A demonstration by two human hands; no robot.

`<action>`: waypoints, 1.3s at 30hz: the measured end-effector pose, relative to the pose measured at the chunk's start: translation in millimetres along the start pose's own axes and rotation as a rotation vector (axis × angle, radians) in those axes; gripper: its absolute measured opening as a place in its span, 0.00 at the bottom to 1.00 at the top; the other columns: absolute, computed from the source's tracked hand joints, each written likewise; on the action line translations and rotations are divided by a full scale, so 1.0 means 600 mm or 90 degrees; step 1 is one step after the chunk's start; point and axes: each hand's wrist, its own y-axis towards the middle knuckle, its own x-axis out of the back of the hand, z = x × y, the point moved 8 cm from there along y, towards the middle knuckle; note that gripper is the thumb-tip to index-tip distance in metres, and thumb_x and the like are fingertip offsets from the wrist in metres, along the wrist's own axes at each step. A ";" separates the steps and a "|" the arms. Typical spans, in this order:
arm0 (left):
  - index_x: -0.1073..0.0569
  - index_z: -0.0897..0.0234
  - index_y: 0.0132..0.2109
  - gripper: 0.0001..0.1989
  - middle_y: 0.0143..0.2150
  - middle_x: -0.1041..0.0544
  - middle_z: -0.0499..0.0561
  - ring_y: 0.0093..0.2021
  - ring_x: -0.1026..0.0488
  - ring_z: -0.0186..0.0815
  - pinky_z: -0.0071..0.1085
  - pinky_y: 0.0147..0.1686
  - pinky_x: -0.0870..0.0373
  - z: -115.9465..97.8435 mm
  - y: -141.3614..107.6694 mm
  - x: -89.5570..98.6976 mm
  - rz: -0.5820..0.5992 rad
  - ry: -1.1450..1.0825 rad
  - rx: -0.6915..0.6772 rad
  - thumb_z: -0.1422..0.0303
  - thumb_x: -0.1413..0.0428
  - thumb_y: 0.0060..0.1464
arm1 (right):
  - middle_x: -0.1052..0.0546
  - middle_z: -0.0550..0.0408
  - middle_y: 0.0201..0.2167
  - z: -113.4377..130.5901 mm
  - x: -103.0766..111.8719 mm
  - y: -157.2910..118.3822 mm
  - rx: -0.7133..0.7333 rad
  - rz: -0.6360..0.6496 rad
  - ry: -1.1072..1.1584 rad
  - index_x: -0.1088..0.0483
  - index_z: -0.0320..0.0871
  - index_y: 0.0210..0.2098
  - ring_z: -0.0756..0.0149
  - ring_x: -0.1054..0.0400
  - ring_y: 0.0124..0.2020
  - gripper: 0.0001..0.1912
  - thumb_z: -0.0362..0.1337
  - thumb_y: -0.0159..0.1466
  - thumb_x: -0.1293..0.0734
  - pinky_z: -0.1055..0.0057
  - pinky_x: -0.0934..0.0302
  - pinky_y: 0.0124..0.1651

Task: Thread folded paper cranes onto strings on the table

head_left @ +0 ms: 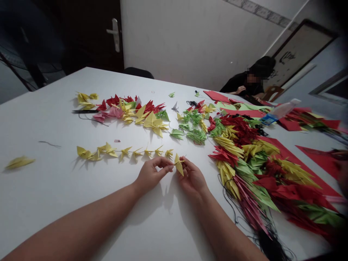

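A small yellow folded paper crane (178,165) is held between my two hands, just above the white table (108,217). My right hand (193,177) pinches it from the right side. From the left, my left hand (153,172) has thumb and forefinger pinched together at the crane's tip. Right behind my hands, a string of yellow paper cranes (125,153) stretches to the left across the table. Whether a string runs through the held crane is too small to make out.
Beyond lie strings of red, pink and yellow cranes (141,114) and scissors (85,111). A big heap of coloured cranes (244,152) with black cords covers the right side, near a plastic bottle (280,111). A yellow folded piece (20,162) lies far left. Another person (250,81) sits at the far right.
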 end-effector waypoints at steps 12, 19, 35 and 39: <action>0.28 0.65 0.34 0.07 0.27 0.24 0.49 0.30 0.28 0.32 0.28 0.34 0.35 -0.002 0.000 -0.001 0.006 -0.006 -0.009 0.67 0.44 0.47 | 0.28 0.61 0.16 -0.003 -0.004 -0.003 -0.015 0.004 -0.008 0.31 0.37 0.20 0.79 0.35 0.17 0.06 0.26 0.52 0.33 0.87 0.38 0.21; 0.28 0.65 0.33 0.07 0.27 0.25 0.48 0.30 0.29 0.32 0.28 0.34 0.35 0.002 0.000 0.001 -0.007 -0.031 0.004 0.66 0.43 0.46 | 0.28 0.60 0.16 -0.005 -0.003 -0.002 -0.018 0.001 -0.011 0.31 0.36 0.20 0.79 0.35 0.18 0.06 0.26 0.53 0.34 0.86 0.38 0.21; 0.30 0.65 0.33 0.07 0.26 0.26 0.47 0.29 0.29 0.30 0.27 0.31 0.35 0.011 0.004 0.000 -0.002 -0.106 0.034 0.65 0.43 0.47 | 0.29 0.59 0.16 -0.009 -0.002 -0.003 -0.030 -0.005 -0.013 0.31 0.36 0.21 0.78 0.35 0.17 0.08 0.25 0.55 0.36 0.86 0.38 0.21; 0.30 0.65 0.33 0.08 0.26 0.26 0.47 0.30 0.29 0.30 0.27 0.32 0.35 0.010 0.003 -0.004 0.018 -0.089 0.035 0.64 0.43 0.47 | 0.28 0.59 0.16 -0.008 -0.004 -0.005 -0.026 -0.010 -0.017 0.31 0.37 0.21 0.78 0.34 0.18 0.08 0.25 0.56 0.37 0.85 0.37 0.22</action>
